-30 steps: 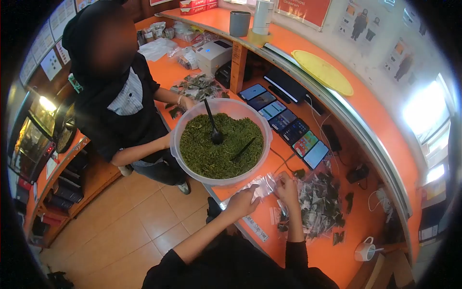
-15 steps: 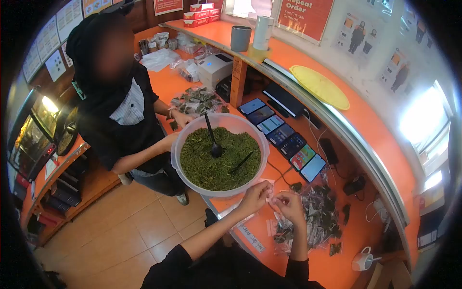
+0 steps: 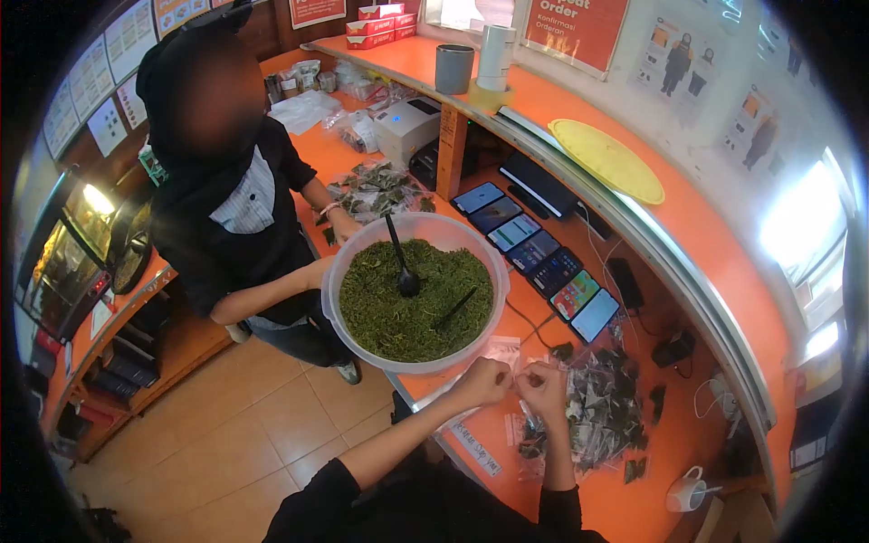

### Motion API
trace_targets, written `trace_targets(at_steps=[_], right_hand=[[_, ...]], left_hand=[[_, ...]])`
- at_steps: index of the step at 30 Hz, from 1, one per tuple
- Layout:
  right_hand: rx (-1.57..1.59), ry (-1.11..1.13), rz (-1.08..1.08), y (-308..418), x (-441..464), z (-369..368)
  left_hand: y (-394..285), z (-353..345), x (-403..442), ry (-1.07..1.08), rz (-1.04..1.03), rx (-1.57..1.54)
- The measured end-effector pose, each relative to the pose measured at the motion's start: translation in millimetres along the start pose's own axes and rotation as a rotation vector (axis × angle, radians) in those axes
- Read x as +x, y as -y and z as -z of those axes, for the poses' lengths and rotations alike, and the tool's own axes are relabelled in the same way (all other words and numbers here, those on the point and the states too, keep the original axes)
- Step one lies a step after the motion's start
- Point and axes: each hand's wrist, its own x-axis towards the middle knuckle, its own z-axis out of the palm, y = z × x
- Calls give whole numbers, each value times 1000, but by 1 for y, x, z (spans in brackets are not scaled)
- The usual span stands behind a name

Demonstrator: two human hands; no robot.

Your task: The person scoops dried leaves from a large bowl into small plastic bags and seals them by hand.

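My left hand (image 3: 485, 381) is closed, its fingers pinched near the tub's lower right rim. Close beside it, my right hand (image 3: 543, 387) is also closed in a pinch. Whatever lies between the fingers is too small and hidden to make out. A clear plastic bag (image 3: 501, 349) lies just behind my hands on the orange counter. The large translucent tub (image 3: 331, 312) holds chopped green leaves (image 3: 380, 308), with a black spoon (image 3: 407, 282) standing in them and a second dark handle. Right of my right hand is a pile of small filled packets (image 3: 602, 407).
A co-worker (image 3: 244, 199) stands at the left with hands by the tub. Several phones (image 3: 554, 271) lie in a row beyond it. A white mug (image 3: 686, 490) is at the lower right, a yellow lid (image 3: 606, 161) on the upper shelf, a printer (image 3: 405, 129) behind.
From holding a clear bag between them a second ago, my hands have shifted slightly down and closed into pinches close together. A bag now shows on the counter behind them.
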Motion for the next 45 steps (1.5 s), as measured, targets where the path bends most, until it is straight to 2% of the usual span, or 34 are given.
trace_targets(at_steps=[1,2,3,5,7,8,10,11,13,14,16,17,18,20,21,23,24,25,26,27,29,30,32,33,35,38,39,40,42,43,45], right_hand=[[2,2,-4,0,-2,-2],[-155,-134,56,1,-3,-4],[-315,-269,120,6,-2,-3],[-296,-277,155,21,-4,-1],[-283,-280,186,31,-6,5],[-161,-283,199,33,-6,7],[-38,-288,215,39,-8,12],[-34,-258,235,43,-11,14],[-31,-225,254,57,-14,25],[-63,-260,251,69,-14,35],[-94,-297,247,87,-18,46],[-127,-266,197,95,-22,49],[-161,-232,152,101,-24,48],[-151,-238,202,111,-28,37],[-140,-248,244,117,-29,31],[-142,-184,187,128,-29,28],[-148,-123,122,134,-29,28],[-148,-119,128,141,-24,31],[-300,-174,254,150,-13,35],[-450,-231,380,164,1,40],[-493,-255,740,204,36,42],[-488,-262,747,214,55,37],[-536,-66,1036,220,88,21],[-528,-75,1052,213,98,12],[-915,347,965,200,119,-1],[-982,437,950,207,132,-6],[-870,316,997,215,135,-3],[-867,319,998,219,140,-6],[-715,170,1017,225,144,-13],[-714,167,1013,221,142,-22],[-630,474,897,208,142,-46]], left_hand=[[2,-4,-3,-83,-82,239],[4,-7,-5,-81,-82,240],[1,-7,-8,-89,2,266],[-5,-6,-14,-92,83,300],[-18,-6,-24,-259,126,355],[-25,-7,-28,-256,125,356],[-38,-6,-34,-375,-214,269],[-44,-4,-38,-376,-216,271],[-55,0,-45,-155,-259,-10],[-52,1,-48,-157,-259,-12],[-46,6,-56,-310,-191,90],[-45,9,-59,-350,-208,229],[-54,10,-62,-355,-204,227],[-73,15,-66,-528,-357,534],[-73,13,-67,-537,-357,538],[-71,6,-75,-463,-363,92],[-71,6,-78,-471,-362,93],[-70,6,-82,-508,-269,43],[-70,7,-86,-542,-176,-7],[-71,8,-90,-549,-176,-6],[-71,14,-99,-541,-176,5],[-70,14,-103,-545,-182,13],[-66,15,-112,-461,-202,-43],[-69,21,-118,-459,-183,-41],[-74,34,-133,-491,-176,-37],[-72,52,-155,-607,-200,-2],[-77,61,-164,-610,-159,-6],[-79,68,-171,-609,-120,-9],[-81,77,-177,-629,-161,-52],[-88,83,-179,-651,-204,-53],[-104,96,-183,-654,-272,-28]])
